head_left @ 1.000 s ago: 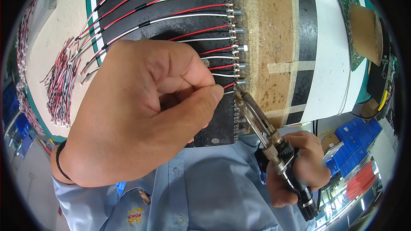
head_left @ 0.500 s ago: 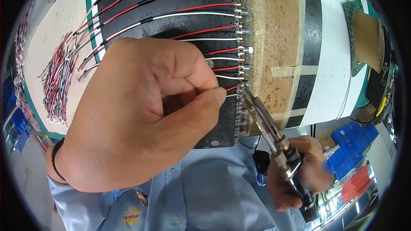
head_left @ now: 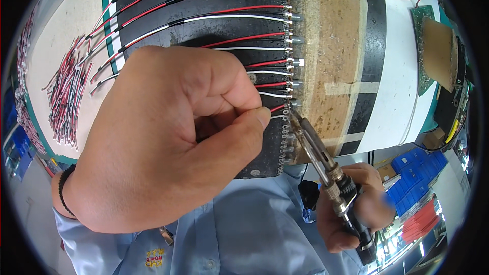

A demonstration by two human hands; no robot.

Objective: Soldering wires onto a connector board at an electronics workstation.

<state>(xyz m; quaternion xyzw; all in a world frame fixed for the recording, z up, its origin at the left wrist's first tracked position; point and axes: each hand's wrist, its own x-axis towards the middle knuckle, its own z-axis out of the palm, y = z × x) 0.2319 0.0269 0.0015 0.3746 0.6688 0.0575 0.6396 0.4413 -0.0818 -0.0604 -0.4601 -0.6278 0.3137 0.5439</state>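
Soldering step in hand, by the look of it. Left hand (head_left: 168, 142) pinched shut on thin red-and-white wire (head_left: 277, 108), held at small metal terminal (head_left: 294, 104) on black fixture board (head_left: 214, 25). Right hand (head_left: 351, 209), at 5 o'clock, fisted round metal-barrelled soldering iron (head_left: 318, 150), tip touching joint. Next move likely needs steady wire, brief heat.

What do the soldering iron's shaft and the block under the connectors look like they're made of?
Soldering iron: bare metal shaft, grey and glinting, with a dark handle, probably plastic. Block: tan, speckled and matte, looks like cork or fibreboard; I cannot tell which.
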